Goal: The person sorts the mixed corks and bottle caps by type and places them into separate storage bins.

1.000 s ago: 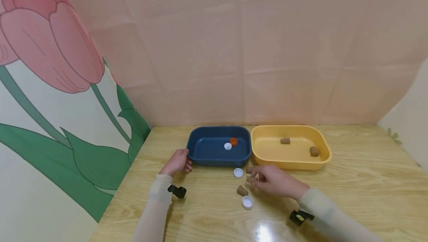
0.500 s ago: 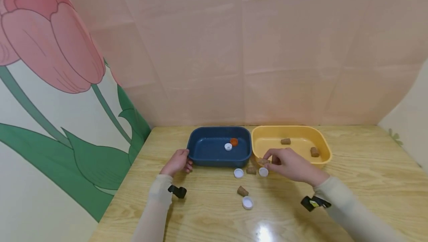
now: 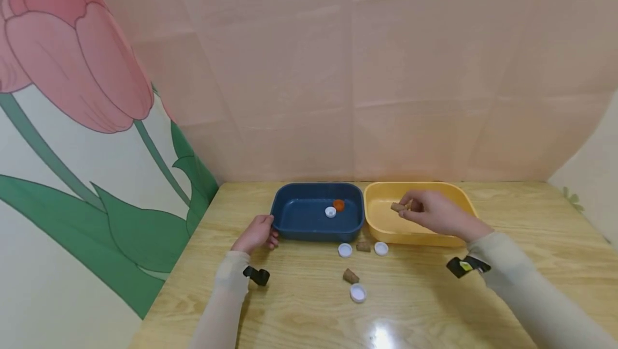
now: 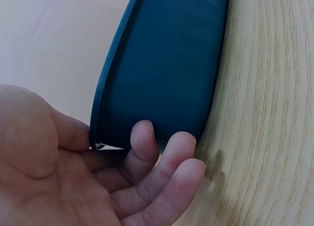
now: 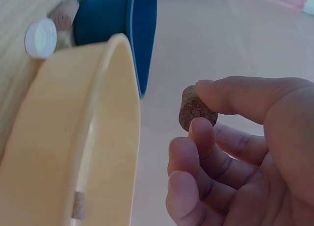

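My right hand (image 3: 436, 212) pinches a cork stopper (image 5: 197, 108) between thumb and fingers, above the yellow tray (image 3: 415, 237). One cork (image 5: 78, 205) inside that tray shows in the right wrist view; the hand hides other parts of the inside. At the left end of the blue tray (image 3: 314, 234), my left hand (image 3: 256, 235) grips the rim, thumb on top and fingers curled against the outer wall (image 4: 162, 74). A white bottle cap (image 3: 330, 212) and an orange cap (image 3: 339, 205) lie in the blue tray.
In front of the trays lie a white cap (image 3: 345, 250), a cork (image 3: 363, 246) and another white cap (image 3: 381, 249). Nearer me are a cork (image 3: 351, 276) and a white cap (image 3: 358, 292). A pink cloth (image 3: 352, 70) hangs behind the wooden table (image 3: 299, 306).
The right hand has taken a cork from the table and carried it up and right over the yellow tray, uncovering a white cap. The left hand has stayed on the blue tray.
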A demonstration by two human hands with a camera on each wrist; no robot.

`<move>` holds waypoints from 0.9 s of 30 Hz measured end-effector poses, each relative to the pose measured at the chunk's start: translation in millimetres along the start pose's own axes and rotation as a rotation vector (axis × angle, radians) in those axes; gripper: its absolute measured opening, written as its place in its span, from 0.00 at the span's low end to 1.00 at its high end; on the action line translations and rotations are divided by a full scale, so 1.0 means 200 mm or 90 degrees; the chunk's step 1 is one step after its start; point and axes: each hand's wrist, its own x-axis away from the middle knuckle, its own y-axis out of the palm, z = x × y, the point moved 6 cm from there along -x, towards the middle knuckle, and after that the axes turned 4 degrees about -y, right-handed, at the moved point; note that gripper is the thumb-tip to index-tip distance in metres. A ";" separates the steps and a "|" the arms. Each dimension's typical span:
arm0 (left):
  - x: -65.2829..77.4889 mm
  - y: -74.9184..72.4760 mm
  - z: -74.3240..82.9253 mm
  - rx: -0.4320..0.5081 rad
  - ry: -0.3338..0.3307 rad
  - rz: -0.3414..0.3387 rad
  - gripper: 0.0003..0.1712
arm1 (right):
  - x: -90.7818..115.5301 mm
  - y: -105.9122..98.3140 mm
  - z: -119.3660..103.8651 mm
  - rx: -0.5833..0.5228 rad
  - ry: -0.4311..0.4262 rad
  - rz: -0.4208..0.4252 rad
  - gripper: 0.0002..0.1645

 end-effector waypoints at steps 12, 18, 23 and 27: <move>-0.01 0.01 -0.01 -0.005 0.002 0.003 0.24 | -0.12 -0.10 0.14 -0.020 0.002 -0.027 0.12; -0.02 0.01 -0.02 0.001 0.003 0.001 0.24 | -0.19 -0.09 0.22 0.006 0.020 -0.051 0.11; -0.02 0.01 -0.02 -0.001 0.000 0.015 0.25 | -0.27 -0.04 0.30 0.012 0.045 -0.076 0.14; -0.02 0.02 -0.01 -0.005 -0.001 0.019 0.24 | -0.30 -0.01 0.37 0.003 0.077 -0.101 0.15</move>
